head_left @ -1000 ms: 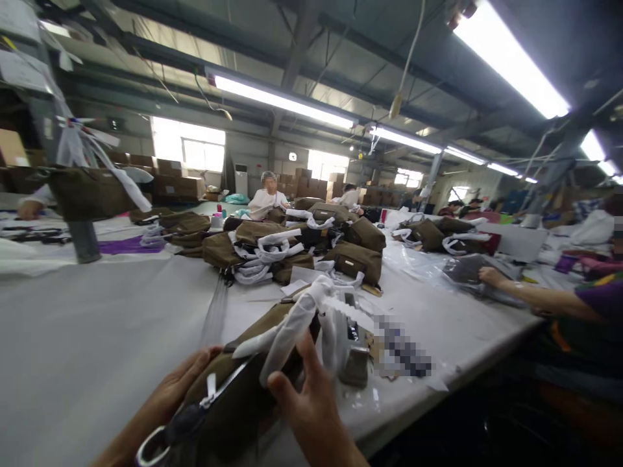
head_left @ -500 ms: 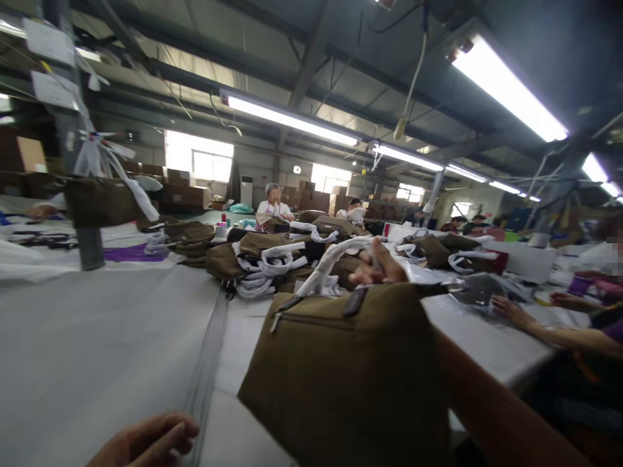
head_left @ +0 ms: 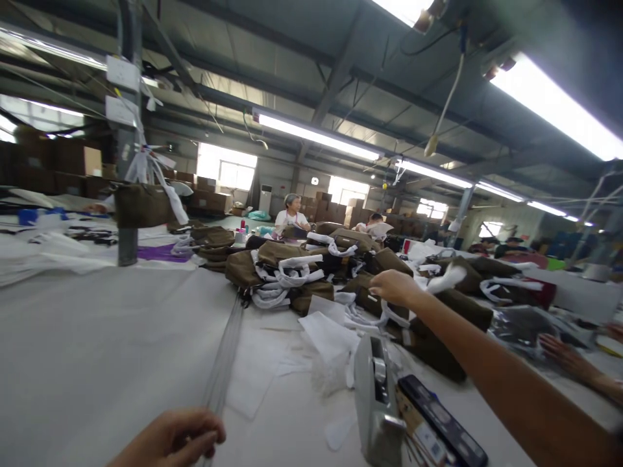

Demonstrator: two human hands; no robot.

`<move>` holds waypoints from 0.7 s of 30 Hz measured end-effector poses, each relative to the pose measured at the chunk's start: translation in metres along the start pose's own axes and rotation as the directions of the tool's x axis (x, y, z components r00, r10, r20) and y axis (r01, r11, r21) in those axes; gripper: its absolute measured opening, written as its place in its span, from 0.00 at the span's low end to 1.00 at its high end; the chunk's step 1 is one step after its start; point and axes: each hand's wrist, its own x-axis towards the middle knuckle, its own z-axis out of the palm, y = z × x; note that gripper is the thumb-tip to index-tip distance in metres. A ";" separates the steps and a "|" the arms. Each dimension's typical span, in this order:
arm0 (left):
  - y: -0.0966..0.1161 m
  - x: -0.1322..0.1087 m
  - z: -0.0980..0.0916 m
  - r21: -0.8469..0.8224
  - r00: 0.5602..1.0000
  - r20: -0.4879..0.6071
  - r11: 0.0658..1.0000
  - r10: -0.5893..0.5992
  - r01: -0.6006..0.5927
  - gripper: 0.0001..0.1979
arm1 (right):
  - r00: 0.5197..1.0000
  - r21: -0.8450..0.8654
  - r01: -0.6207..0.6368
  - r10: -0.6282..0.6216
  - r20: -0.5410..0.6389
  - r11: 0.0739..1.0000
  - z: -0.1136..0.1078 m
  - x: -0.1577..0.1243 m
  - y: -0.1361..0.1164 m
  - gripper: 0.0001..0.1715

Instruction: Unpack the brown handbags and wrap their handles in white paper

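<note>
My right hand (head_left: pixel 395 287) reaches out over a heap of brown fabric bags, its fingers bent downward beside a brown bag (head_left: pixel 364 293). Whatever those fingers may hold is hidden. Another brown bag (head_left: pixel 433 344) lies under my right forearm, partly covered by it. At the lower left, my left hand (head_left: pixel 170 436) hovers over the white table covering, loosely curled with thumb and fingers apart and nothing in it. Several bags in the heap have white-wrapped handles (head_left: pixel 296 272).
A grey metal device (head_left: pixel 377 402) and a dark phone-like object (head_left: pixel 442 421) lie at the front right. White paper sheets (head_left: pixel 331 337) are scattered nearby. A bag hangs on a post (head_left: pixel 127 246) at left. A co-worker's hand (head_left: pixel 567 355) touches clear plastic at right.
The brown bag that my right hand held up by its white-wrapped handle is out of that hand. My right hand has moved out over the heap. The view has shifted left, uncovering the device.
</note>
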 end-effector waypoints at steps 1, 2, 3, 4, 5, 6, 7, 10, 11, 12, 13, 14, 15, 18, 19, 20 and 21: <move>0.011 0.005 -0.003 0.033 1.000 0.022 0.999 0.009 -0.010 0.24 | 0.996 0.020 0.074 -0.075 0.047 0.997 0.016 0.007 -0.018 0.12; 0.021 0.013 -0.006 0.048 0.999 0.042 0.999 0.016 -0.018 0.22 | 0.985 0.051 0.147 -0.151 0.089 0.988 0.032 0.013 -0.037 0.11; 0.027 0.022 -0.008 0.042 0.998 0.064 0.999 0.018 -0.021 0.20 | 0.969 0.083 0.206 -0.215 0.122 0.975 0.048 0.021 -0.056 0.11; 0.029 0.033 -0.009 0.017 0.996 0.082 1.000 0.020 -0.021 0.20 | 0.952 0.108 0.259 -0.273 0.137 0.960 0.062 0.028 -0.075 0.12; 0.028 0.045 -0.010 -0.019 0.995 0.098 1.000 0.018 -0.016 0.20 | 0.939 0.123 0.299 -0.315 0.139 0.946 0.076 0.037 -0.093 0.13; 0.022 0.057 -0.010 -0.057 0.995 0.101 0.998 0.012 -0.006 0.21 | 0.929 0.134 0.328 -0.345 0.130 0.935 0.088 0.047 -0.108 0.16; 0.014 0.069 -0.009 -0.089 0.996 0.092 0.996 0.000 0.008 0.21 | 0.925 0.138 0.346 -0.362 0.116 0.928 0.099 0.057 -0.122 0.18; -0.016 0.093 -0.006 -0.153 0.999 0.034 0.988 -0.026 0.031 0.21 | 0.939 0.119 0.331 -0.340 0.058 0.936 0.127 0.094 -0.149 0.26; -0.024 0.097 -0.005 -0.169 0.999 0.030 0.985 -0.030 0.034 0.21 | 0.948 0.106 0.310 -0.315 0.039 0.945 0.135 0.107 -0.155 0.28; -0.030 0.099 -0.004 -0.190 0.999 0.035 0.981 -0.030 0.036 0.20 | 0.958 0.092 0.284 -0.287 0.022 0.954 0.143 0.120 -0.160 0.29; -0.034 0.099 -0.003 -0.211 0.998 0.046 0.977 -0.029 0.038 0.20 | 0.966 0.078 0.257 -0.259 0.010 0.963 0.150 0.133 -0.165 0.29; -0.036 0.099 -0.003 -0.230 0.998 0.057 0.972 -0.030 0.042 0.19 | 0.973 0.065 0.231 -0.232 0.004 0.971 0.156 0.144 -0.170 0.30; -0.038 0.099 -0.003 -0.244 0.997 0.063 0.969 -0.033 0.047 0.19 | 0.978 0.052 0.207 -0.207 0.004 0.977 0.162 0.155 -0.175 0.29; -0.040 0.098 -0.002 -0.250 0.997 0.065 0.967 -0.038 0.054 0.15 | 0.989 0.011 0.149 -0.149 0.013 0.989 0.176 0.179 -0.189 0.27; -0.041 0.097 -0.001 -0.244 0.997 0.062 0.968 -0.039 0.053 0.14 | 0.990 -0.003 0.137 -0.137 0.015 0.991 0.178 0.184 -0.194 0.25; -0.042 0.097 -0.001 -0.232 0.997 0.062 0.971 -0.036 0.049 0.13 | 0.991 -0.013 0.132 -0.132 0.015 0.991 0.178 0.188 -0.197 0.23; -0.043 0.097 0.000 -0.220 0.998 0.062 0.974 -0.032 0.044 0.12 | 0.991 -0.019 0.131 -0.130 0.014 0.991 0.177 0.191 -0.200 0.21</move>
